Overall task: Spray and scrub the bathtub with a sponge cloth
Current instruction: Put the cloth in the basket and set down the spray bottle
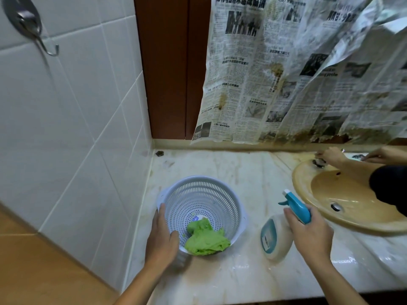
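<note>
A crumpled green sponge cloth (206,239) lies in the bottom of a pale perforated plastic basket (220,194) on the marble counter (220,280). My left hand (161,237) grips the basket's near-left rim, thumb inside it. To the right stands a white spray bottle (275,238) with a teal trigger head. My right hand (312,233) is wrapped around the bottle's neck just below the trigger head. No bathtub is in view.
A beige sink (343,194) is set in the counter at right, and a mirror above it reflects hands at the tap. Stained newspaper (286,73) hangs on the back wall. White tiles and a metal hook (28,23) cover the left wall.
</note>
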